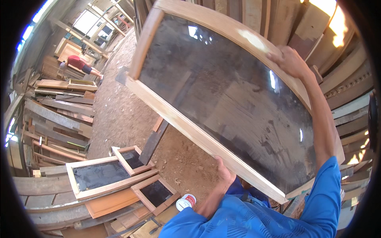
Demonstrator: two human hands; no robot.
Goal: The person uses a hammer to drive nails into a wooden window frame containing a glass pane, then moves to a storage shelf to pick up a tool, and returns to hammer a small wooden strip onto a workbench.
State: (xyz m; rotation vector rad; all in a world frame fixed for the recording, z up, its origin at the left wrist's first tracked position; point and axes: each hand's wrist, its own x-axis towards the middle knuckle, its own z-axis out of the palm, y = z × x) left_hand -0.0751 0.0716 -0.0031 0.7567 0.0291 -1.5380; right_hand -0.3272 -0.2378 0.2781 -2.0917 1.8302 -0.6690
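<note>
I hold up a large wood-framed panel [228,93] with dark, smeared, see-through glass that reflects light. It is tilted, with one end toward the upper left and the other at the lower right near my body. My left hand [226,170] is closed on the near long rail, with the thumb showing on its edge and the other fingers hidden below. My right hand [291,61] grips the far long rail, its fingers bent over the outer edge. A dark strip [154,141] is seen beyond the near rail and through the glass.
Smaller framed panels [107,174] lie on planks at lower left, beside a white and red tub [185,202]. Stacked timber [59,115] lines the left side; boards [349,87] stand at the right. A person in a red top [77,62] bends over far back on the dirt floor [115,107].
</note>
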